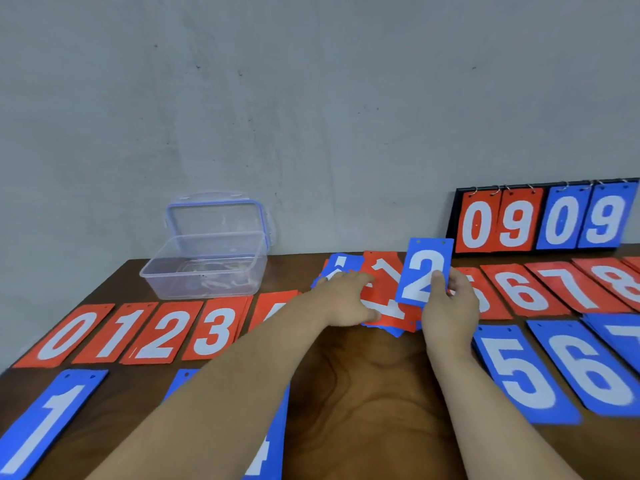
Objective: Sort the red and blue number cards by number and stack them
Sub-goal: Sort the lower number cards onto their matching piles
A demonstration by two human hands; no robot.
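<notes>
Blue 2 card [426, 277] is held up off the desk, nearly upright with its face to the camera, over the right edge of the loose pile [388, 289]. Right hand [450, 306] pinches it at the lower right side, thumb on the face and fingers behind. Left hand [346, 299] lies flat on the pile with fingers stretched out, gripping nothing. The pile is mixed red and blue cards at desk centre-back, with a red 1 card [384, 275] on top. Sorted red cards run in a row on the left: red 0 [65, 336], red 1 [112, 336], red 2 [162, 332], red 3 [214, 329], then a red card [273, 306] partly hidden by the left arm. Right of the pile come red 5 [485, 299], half behind the right hand, red 6 [523, 289], red 7 [571, 285] and red 8 [616, 278]. The nearer row is blue: blue 1 [48, 420] far left, blue 4 [266, 455] mostly under the left arm, blue 5 [519, 372], blue 6 [588, 372] and blue 7 [620, 334] cut by the frame edge. The desk [363, 393] is dark brown wood. A clear plastic box [204, 271] sits back left, its lid [214, 216] propped open against the grey wall [311, 98]. A flip scoreboard [540, 220] stands back right showing red 09 and blue 09.
</notes>
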